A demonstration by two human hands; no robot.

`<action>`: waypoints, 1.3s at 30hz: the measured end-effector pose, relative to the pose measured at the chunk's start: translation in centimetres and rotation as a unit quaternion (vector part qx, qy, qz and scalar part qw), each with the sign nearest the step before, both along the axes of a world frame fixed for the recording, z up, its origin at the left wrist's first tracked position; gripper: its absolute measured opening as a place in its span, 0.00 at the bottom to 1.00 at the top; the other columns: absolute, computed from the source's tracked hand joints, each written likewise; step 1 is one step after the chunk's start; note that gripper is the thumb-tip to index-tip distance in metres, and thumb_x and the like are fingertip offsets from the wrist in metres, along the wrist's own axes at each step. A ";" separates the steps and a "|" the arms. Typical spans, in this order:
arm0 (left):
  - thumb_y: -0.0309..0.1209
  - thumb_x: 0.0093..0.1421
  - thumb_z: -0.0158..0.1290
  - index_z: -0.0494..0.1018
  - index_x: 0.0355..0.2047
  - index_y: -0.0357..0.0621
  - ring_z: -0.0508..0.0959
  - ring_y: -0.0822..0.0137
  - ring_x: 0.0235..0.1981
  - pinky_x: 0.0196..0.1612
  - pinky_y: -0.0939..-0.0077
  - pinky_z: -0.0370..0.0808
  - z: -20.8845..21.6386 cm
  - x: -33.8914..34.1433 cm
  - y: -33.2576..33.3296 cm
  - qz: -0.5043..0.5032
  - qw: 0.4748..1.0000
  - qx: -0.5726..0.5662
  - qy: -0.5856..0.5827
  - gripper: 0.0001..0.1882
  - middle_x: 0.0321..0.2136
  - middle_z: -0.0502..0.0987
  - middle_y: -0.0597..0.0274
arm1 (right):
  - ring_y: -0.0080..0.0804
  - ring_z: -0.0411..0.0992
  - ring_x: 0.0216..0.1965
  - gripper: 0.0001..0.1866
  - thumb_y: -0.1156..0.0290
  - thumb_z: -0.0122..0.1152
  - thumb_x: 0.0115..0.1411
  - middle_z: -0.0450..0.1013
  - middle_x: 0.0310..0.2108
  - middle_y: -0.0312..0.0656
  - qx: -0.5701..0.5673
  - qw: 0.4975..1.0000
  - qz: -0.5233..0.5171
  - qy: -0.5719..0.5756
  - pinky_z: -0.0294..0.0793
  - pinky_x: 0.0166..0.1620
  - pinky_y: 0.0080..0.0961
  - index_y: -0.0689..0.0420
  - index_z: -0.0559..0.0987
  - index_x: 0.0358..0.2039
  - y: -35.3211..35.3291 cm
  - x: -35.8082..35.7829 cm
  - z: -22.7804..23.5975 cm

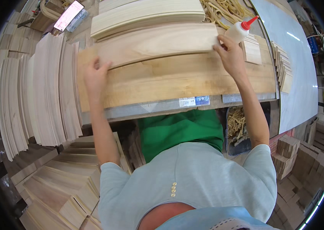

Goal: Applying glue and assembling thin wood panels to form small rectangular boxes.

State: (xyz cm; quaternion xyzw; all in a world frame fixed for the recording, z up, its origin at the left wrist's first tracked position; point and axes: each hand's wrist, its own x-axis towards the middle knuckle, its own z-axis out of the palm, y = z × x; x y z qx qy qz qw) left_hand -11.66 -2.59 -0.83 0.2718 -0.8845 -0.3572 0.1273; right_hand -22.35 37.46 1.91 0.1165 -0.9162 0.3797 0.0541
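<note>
A long thin wooden board point(162, 43) lies crosswise over a wider yellowish wooden base board point(169, 78) in front of me. My right hand point(230, 55) pinches its right end between thumb and fingers. At its left end, my left hand point(96, 78) holds the edge; that hand is smeared by motion. Just beyond my right hand is a white squeeze bottle point(236, 32) with a red nozzle. A small pile of short wooden slats point(251, 50) lies to the right of that hand. Behind the held board sits a stack of similar boards point(146, 17).
Upright stacks of thin boards point(47, 88) line the left side. Yellowish wood strips point(227, 9) lie at the back. A phone point(69, 15) rests at the back left. Short slats point(282, 67) lie along the edge of a pale panel point(300, 76). More boards point(62, 180) are stacked lower left.
</note>
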 end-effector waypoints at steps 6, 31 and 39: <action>0.36 0.52 0.62 0.72 0.49 0.32 0.74 0.57 0.46 0.49 0.67 0.70 -1.7 2.7 2.3 -0.031 0.997 0.008 0.065 0.27 0.44 0.73 0.48 | 0.50 0.67 0.51 0.20 0.73 0.62 0.52 0.71 0.50 0.52 0.024 0.998 0.030 0.057 0.66 0.54 0.35 0.68 0.75 0.45 1.6 3.1 -3.9; 0.38 0.54 0.60 0.63 0.59 0.38 0.65 0.55 0.59 0.61 0.64 0.59 4.1 0.7 -0.8 -0.146 0.987 0.029 0.067 0.35 0.56 0.67 0.47 | 0.39 0.72 0.47 0.18 0.71 0.56 0.61 0.73 0.46 0.51 -0.112 0.993 0.028 0.028 0.70 0.50 0.32 0.65 0.72 0.50 0.3 1.6 3.6; 0.54 0.54 0.54 0.65 0.55 0.27 0.66 0.47 0.59 0.61 0.66 0.61 5.6 -24.9 -8.7 -0.150 0.980 -0.126 -0.037 0.42 0.56 0.66 0.36 | 0.30 0.72 0.40 0.27 0.55 0.53 0.61 0.76 0.39 0.45 -0.127 0.991 0.004 0.044 0.69 0.44 0.27 0.68 0.74 0.48 -9.1 -28.4 3.3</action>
